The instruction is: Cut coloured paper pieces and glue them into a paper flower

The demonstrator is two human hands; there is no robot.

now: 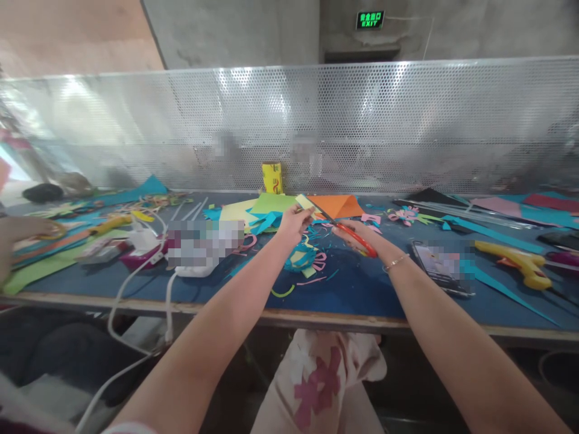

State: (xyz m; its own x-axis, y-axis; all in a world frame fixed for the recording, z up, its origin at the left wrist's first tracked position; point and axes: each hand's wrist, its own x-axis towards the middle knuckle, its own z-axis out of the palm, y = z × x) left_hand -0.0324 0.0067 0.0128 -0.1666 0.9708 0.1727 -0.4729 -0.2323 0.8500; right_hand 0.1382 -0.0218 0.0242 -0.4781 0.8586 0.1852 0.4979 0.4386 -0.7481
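Note:
Pinched in my left hand (296,222) is a small pale-yellow piece of paper or felt (305,202). My right hand (353,234) grips red-handled scissors (357,237), whose blades point up and left to the pale piece. Whether the blades touch it is too blurred to tell. Below my hands on the blue table lie a blue and yellow crafted shape (301,258), a pink looped cutout (319,261) and thin offcuts. Just behind my hands are an orange sheet (337,206) and a green sheet (274,204).
A white power strip (199,265) with cables lies left. A phone (436,265) and a yellow glue gun (520,260) lie right. A yellow box (272,178) stands by the perforated metal panel (253,120). Another person's hand (29,232) is at far left.

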